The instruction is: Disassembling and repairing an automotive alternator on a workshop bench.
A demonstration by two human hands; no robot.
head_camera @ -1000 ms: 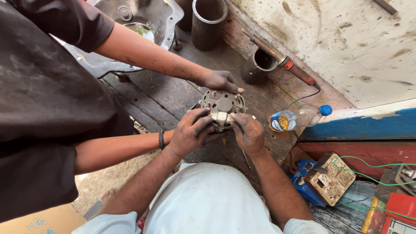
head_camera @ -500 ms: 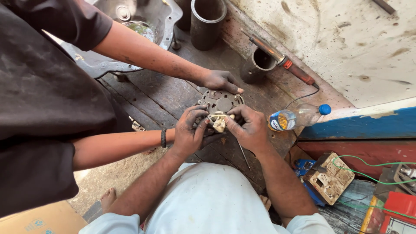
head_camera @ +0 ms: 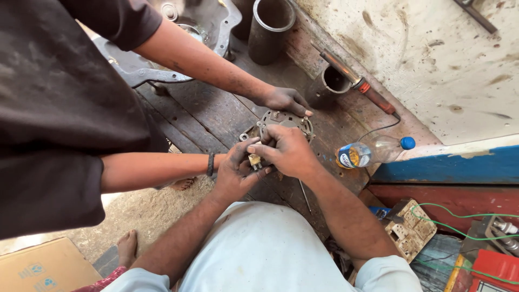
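Together, the person's left hand [head_camera: 235,173] and right hand [head_camera: 286,151] were closed tightly around a small tan plastic connector with metal pins [head_camera: 254,160], pinched between the fingertips just above the dark, oily wooden workbench [head_camera: 205,116]. It sat at the near edge of a round, grey metal motor plate with studs around its rim [head_camera: 286,120], which lay flat on the bench. A co-worker's dark, greasy hand [head_camera: 284,100] rested on the far rim of that plate, seemingly steadying it. The connector looked light, stiff and somewhat brittle, and probably slick with grease, so it would best be held by its plastic body rather than by the thin pins; the plate looked heavy and rigid. Near the right hand lay a clear plastic bottle with a blue cap [head_camera: 373,151] on its side, and farther back stood a dark metal cylinder sleeve [head_camera: 270,27]. A long tool with a rusty shaft and red band [head_camera: 357,84] leaned along the stained white wall.
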